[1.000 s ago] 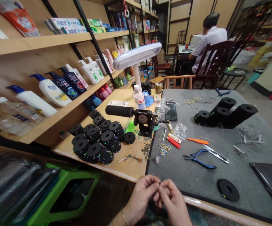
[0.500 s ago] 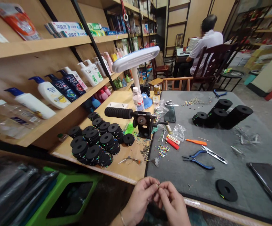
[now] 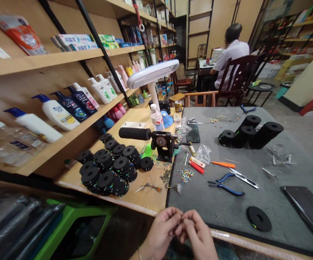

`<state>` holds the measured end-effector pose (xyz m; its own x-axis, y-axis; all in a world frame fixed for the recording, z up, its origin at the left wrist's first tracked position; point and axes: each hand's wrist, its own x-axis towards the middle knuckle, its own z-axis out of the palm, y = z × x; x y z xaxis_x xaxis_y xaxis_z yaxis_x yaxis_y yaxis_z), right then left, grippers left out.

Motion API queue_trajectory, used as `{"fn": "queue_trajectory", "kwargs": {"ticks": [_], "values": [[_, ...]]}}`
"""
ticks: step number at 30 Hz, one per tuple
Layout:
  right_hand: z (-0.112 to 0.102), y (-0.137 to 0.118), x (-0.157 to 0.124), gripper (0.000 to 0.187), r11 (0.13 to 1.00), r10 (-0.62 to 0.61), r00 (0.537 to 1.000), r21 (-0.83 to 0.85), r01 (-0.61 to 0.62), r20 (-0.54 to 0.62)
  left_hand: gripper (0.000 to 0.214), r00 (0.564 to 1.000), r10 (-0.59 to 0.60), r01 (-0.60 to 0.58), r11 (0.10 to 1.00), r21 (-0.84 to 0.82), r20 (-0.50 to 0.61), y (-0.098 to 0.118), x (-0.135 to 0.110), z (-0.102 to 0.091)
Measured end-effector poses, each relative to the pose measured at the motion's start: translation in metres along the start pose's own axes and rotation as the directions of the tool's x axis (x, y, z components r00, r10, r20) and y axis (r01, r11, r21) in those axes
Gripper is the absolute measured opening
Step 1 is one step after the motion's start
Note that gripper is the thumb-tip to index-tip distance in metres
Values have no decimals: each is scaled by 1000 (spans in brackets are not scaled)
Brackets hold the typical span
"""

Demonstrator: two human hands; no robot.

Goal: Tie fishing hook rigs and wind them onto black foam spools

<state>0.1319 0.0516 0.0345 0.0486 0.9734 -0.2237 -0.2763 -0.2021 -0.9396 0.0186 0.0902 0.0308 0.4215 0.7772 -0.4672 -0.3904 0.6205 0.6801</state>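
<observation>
Grey fabric matting (image 3: 191,198) on the wooden worktop (image 3: 156,199) lies beyond our left hand (image 3: 162,227) and right hand (image 3: 198,231), which meet in a narrow grip on a tiny item (image 3: 181,218) we cannot identify. We judge fine finger-work in hand; the next move calls for steady pinching.

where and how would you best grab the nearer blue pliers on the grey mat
By both blue handles, probably with the right hand coming from the near side: the pliers lie flat, handles splayed rightward, jaws pointing left, and a silver tool lies on their far side.
</observation>
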Motion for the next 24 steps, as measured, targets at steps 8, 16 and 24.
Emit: {"fn": "queue_trajectory", "kwargs": {"ticks": [8, 16, 24], "values": [[0, 8, 2, 40, 999, -4, 1000, 38, 4, -1, 32, 1000, 9, -9, 1000, -9, 0, -1, 1, -1], [2, 12, 4, 41, 1000, -22, 999, 9, 22, -27, 34, 1000, -14, 14, 1000, -3, 0, 0, 0, 0], [1, 19, 4, 38, 998, -47, 998, -35, 46, -32, 35, 999, -34, 34, 999, -26, -8, 2, -2, 4]]}}
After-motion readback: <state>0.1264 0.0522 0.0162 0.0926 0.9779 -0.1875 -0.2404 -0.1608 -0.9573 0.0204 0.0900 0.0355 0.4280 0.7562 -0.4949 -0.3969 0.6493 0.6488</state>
